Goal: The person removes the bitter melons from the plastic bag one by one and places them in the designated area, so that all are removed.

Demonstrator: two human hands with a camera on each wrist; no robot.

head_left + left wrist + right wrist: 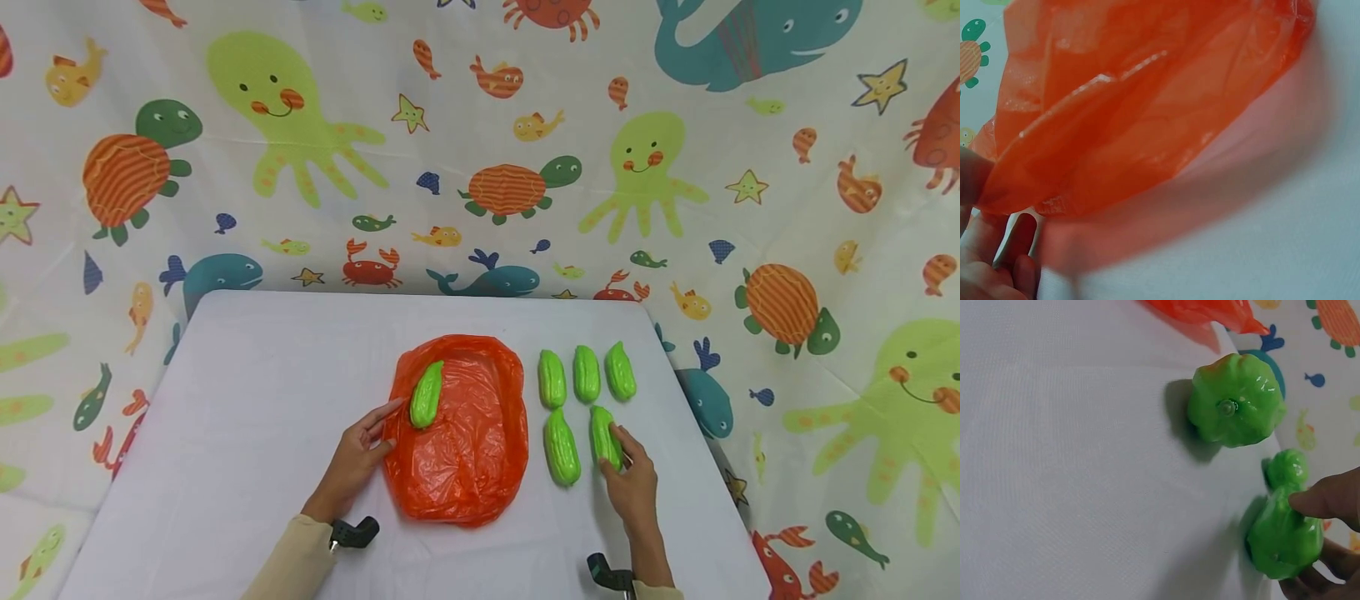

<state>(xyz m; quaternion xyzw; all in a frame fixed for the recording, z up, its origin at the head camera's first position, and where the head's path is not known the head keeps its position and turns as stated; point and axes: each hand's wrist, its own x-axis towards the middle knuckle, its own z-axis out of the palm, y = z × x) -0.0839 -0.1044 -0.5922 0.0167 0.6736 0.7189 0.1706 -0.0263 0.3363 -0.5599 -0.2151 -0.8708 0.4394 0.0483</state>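
Note:
An orange plastic bag [459, 442] lies flat in the middle of the white table [247, 400]. One green ridged gourd [426, 393] rests at the bag's upper left. My left hand [384, 428] pinches the bag's left edge; in the left wrist view the fingers [997, 250] sit under the orange bag [1147, 106]. Right of the bag lie several more gourds, three in a back row [587, 373] and two in front. My right hand [617, 454] grips the front right gourd [604, 437]. In the right wrist view the fingertip [1329, 497] presses on that gourd [1282, 540].
The other front gourd [562, 446] lies just left of the held one and shows end-on in the right wrist view [1235, 400]. The table's right edge [697, 433] runs close to the gourds. A sea-animal print sheet [480, 167] hangs around the table.

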